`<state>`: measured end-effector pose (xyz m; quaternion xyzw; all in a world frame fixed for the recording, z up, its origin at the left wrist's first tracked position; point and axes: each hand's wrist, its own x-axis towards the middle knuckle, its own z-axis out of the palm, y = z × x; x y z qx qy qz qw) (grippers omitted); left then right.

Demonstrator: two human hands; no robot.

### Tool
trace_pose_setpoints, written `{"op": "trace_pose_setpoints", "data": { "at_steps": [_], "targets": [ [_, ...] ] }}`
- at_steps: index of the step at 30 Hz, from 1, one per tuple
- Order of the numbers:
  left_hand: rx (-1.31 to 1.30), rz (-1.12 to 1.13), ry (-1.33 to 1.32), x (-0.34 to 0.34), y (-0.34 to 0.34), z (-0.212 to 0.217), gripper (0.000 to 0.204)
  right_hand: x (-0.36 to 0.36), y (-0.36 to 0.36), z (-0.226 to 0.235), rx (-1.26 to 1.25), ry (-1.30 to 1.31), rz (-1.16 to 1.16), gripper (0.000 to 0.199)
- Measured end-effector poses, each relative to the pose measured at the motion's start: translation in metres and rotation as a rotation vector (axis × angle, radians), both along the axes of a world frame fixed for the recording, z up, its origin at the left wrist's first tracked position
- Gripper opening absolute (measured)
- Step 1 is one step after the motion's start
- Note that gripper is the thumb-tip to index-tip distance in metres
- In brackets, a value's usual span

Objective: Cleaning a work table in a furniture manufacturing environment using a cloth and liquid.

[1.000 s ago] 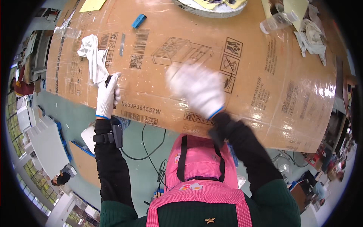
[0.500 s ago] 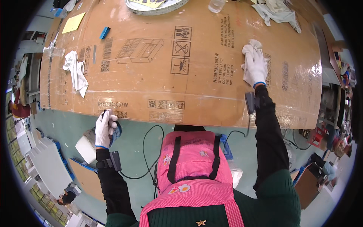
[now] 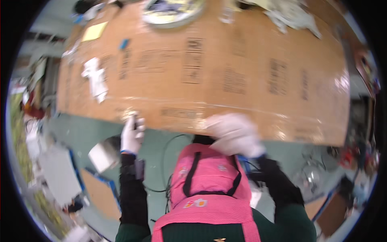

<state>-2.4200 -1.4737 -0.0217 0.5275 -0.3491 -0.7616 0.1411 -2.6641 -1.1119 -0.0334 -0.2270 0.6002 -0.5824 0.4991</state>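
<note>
My left hand (image 3: 132, 136), in a white glove, is at the near edge of the large cardboard sheet (image 3: 161, 92). Its fingers are closed round a small dark thing, mostly hidden, whose kind I cannot make out. A white cloth (image 3: 225, 127) is in my right hand (image 3: 250, 144), also gloved, above the near edge of the cardboard in front of my pink apron (image 3: 209, 169). Motion smears this hand and the cloth, so the single fingers do not show.
Another white cloth (image 3: 96, 80) lies on the cardboard's left part, with a small blue block (image 3: 123, 44) and a yellow paper (image 3: 94, 32) beyond. A round tray (image 3: 173, 22), a clear cup (image 3: 227, 15) and crumpled white cloth (image 3: 292, 18) stand along the far side. A white container (image 3: 102, 156) is below left.
My right hand has lifted the white cloth off the cardboard's right part and drawn it back toward me and leftward. My left hand stays at the near edge, closed. The whole view has shifted slightly.
</note>
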Motion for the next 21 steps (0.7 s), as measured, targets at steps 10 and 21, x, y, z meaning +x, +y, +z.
{"op": "trace_pose_setpoints", "data": {
  "at_steps": [10, 21],
  "targets": [
    [-0.209, 0.244, -0.142, 0.023, -0.027, 0.017, 0.029, -0.083, 0.095, -0.085, 0.243, 0.604, -0.588, 0.046],
    [-1.484, -0.375, -0.384, -0.119, -0.259, 0.005, 0.034, 0.064, -0.327, -0.021, -0.085, 0.503, -0.005, 0.025]
  ]
}}
